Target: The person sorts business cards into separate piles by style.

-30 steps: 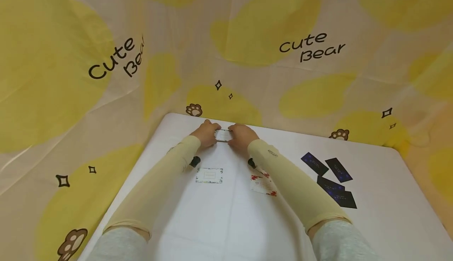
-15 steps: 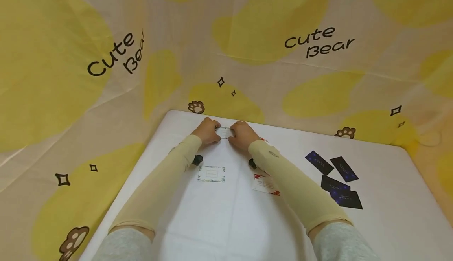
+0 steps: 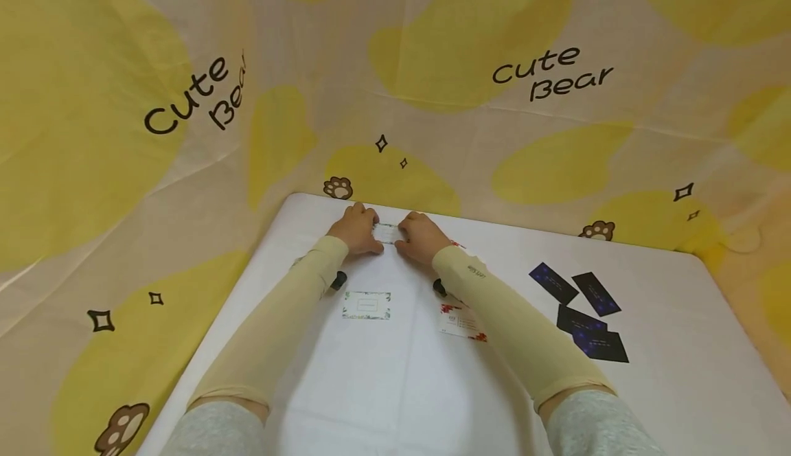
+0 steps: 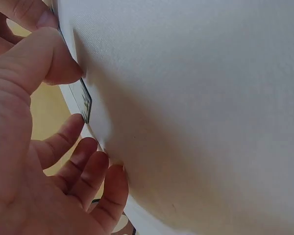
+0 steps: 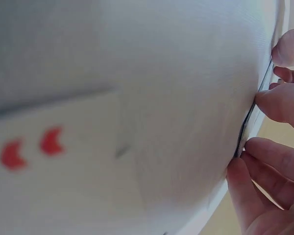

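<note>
We note a small adjustment since half a second ago: the left hand (image 3: 356, 229) now sets its thumb lower, past the near left corner of the held card (image 3: 386, 233), leaving more of that corner showing. The right hand (image 3: 423, 237) has scarcely shifted. We judge this to be fine positioning, with the placing not yet finished.

The held card sits at upper centre of the head frame, near the far edge of the bench (image 3: 371, 380). Both hands pinch it by its ends, thumbs on the near edge and index fingers at the far corners; the left hand's other fingers are loosely bent.

On materials, we find the card thin, flat and rectangular, its pale face printed with a border and its edge reading as a dark line in the wrist views. Whether it is single or stacked, we cannot tell. A matching floral card (image 3: 367, 305) lies flat at lower centre, a red-patterned card (image 3: 460, 322) to its right, and dark cards (image 3: 553, 283) with blue specks, two overlapping, at right. The bench covering is white, finely woven and faintly creased.
</note>
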Tool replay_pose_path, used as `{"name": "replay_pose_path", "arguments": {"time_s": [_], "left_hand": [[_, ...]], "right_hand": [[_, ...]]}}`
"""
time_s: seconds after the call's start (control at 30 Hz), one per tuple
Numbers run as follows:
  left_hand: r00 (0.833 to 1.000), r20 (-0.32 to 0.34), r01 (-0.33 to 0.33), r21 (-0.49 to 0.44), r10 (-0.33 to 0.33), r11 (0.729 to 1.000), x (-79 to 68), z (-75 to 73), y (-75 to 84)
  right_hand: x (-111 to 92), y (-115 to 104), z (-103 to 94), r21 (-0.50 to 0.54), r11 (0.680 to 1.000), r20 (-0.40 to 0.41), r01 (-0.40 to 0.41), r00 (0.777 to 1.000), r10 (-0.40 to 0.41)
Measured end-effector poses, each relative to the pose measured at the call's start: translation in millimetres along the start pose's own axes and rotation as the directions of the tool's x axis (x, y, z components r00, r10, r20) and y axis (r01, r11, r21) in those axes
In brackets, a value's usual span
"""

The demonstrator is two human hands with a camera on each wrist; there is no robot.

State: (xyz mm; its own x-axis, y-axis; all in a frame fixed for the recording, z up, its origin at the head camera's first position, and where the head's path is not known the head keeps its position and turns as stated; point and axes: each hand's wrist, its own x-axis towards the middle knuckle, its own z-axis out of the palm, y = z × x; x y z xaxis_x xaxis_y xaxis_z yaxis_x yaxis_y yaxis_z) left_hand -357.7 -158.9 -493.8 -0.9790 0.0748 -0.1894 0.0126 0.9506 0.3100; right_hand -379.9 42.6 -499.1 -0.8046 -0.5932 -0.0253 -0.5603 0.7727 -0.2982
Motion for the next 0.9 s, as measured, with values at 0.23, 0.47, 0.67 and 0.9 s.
{"name": "replay_pose_path", "arguments": {"time_s": [0.23,0.47,0.67,0.9], "left_hand": [[1.0,-0.007,0.013,-0.025,-0.013,1.0,-18.3,-5.0,-0.6],[0.996,0.056,-0.066,-0.034,0.068,0.997,-81.9,-23.8,-0.7],[0.961,0.152,-0.233,-0.015,0.233,0.972,-149.1,-22.4,4.2],[0.974,0.139,-0.18,-0.022,0.181,0.983,-158.5,1.3,1.0]], "right_hand": [[-9,-8,4.4,-0.021,1.0,-0.017,0.019,1.0,-0.019],[-63,-37,-1.7,0.093,0.99,-0.122,0.107,0.988,-0.095],[-122,-72,8.2,0.051,0.978,-0.035,0.203,0.979,-0.201],[-129,-85,26.7,0.057,0.981,0.034,0.183,0.982,-0.185]]}}
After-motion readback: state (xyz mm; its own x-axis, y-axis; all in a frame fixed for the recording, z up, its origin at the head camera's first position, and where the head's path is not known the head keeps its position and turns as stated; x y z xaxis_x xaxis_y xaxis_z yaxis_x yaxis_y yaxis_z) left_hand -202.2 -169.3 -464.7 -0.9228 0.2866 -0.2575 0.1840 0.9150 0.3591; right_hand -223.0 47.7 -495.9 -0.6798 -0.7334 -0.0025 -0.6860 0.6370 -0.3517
